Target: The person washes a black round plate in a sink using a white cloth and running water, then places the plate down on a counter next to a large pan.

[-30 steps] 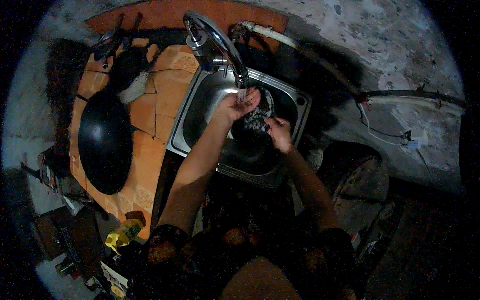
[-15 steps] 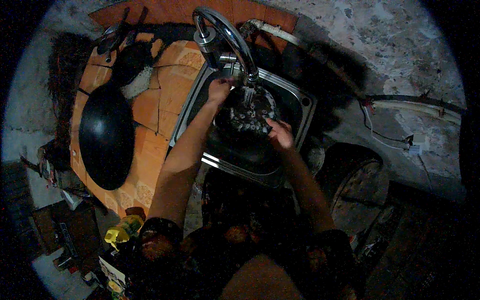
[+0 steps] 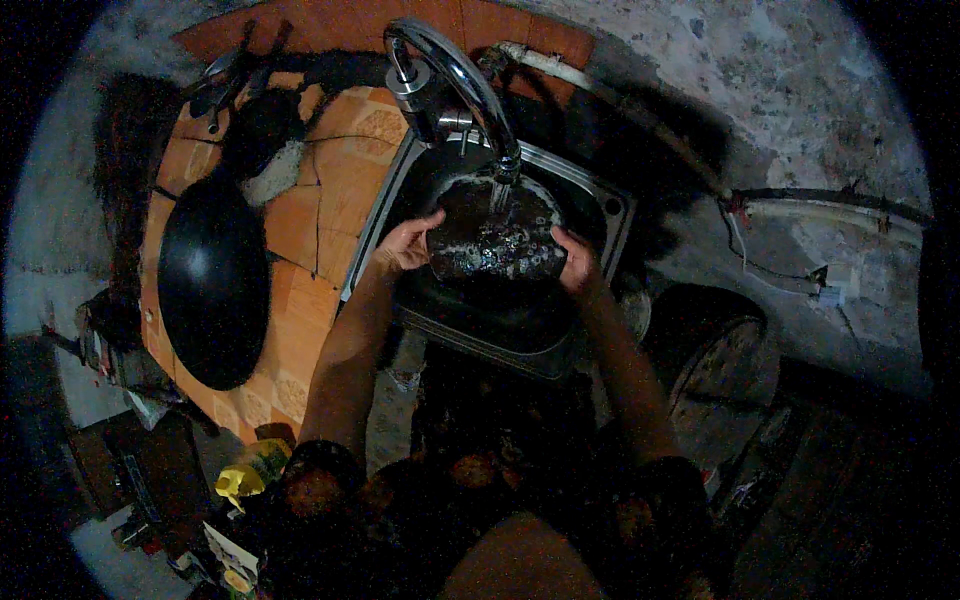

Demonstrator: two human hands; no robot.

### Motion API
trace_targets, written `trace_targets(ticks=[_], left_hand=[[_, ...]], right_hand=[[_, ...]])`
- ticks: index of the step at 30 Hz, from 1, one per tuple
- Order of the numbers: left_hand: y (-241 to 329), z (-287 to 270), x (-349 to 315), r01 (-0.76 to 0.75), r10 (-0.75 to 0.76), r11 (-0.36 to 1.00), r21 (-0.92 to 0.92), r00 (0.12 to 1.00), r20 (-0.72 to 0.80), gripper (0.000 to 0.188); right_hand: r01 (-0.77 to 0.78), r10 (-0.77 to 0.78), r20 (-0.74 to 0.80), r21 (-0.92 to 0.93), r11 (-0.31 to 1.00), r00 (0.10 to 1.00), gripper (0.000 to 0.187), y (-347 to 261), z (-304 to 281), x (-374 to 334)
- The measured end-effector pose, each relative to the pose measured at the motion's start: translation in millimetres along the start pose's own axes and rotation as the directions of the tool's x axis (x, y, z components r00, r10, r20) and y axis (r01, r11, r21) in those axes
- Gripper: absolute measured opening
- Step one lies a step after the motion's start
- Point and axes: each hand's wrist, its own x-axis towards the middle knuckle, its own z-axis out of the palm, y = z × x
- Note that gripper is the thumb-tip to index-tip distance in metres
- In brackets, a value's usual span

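My left hand [image 3: 408, 243] and my right hand [image 3: 577, 262] grip opposite sides of a dark round pan [image 3: 470, 262] in the sink [image 3: 480, 345]. Both thumbs lie on its rim, while the other fingers are mostly hidden beneath. Water runs from the curved chrome tap [image 3: 510, 150] into the pan. Whitish foam and bubbles cover part of its inside and edge. Poor light leaves the pan's exact shape and depth unclear.
Left of the sink, a large black domed wok-like object [image 3: 213, 280] lies on the orange tiled counter [image 3: 300, 235]. A yellow-topped bottle [image 3: 245, 480] stands by my left elbow. A dark round container [image 3: 710, 345] is right of the sink, and a pipe [image 3: 560, 68] runs along the wall.
My left hand has moved from the pan's far left side, near the tap, down to its near left side. The right hand has shifted slightly right. The pan has shifted and looks tilted differently.
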Motion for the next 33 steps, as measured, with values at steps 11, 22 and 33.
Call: trace_targets(ticks=[11, 22, 33], left_hand=[[-20, 11, -13, -0.256, 0.280, 0.957, 0.133, 0.937, -0.210, 0.041], [-35, 20, -17, -0.216, 0.310, 0.944, 0.250, 0.838, -0.449, 0.036], [-65, 38, 21, -0.368, 0.427, 0.902, 0.228, 0.842, -0.331, 0.023]], right_hand=[[-0.511, 0.400, 0.338, 0.702, 0.496, 0.852, 0.037, 40, -6, 18], [-0.539, 0.646, -0.023, 0.530, 0.655, 0.763, 0.021, -67, 3, 96], [0.072, -0.008, 0.133, -0.486, 0.871, 0.991, 0.029, -71, 95, 88]])
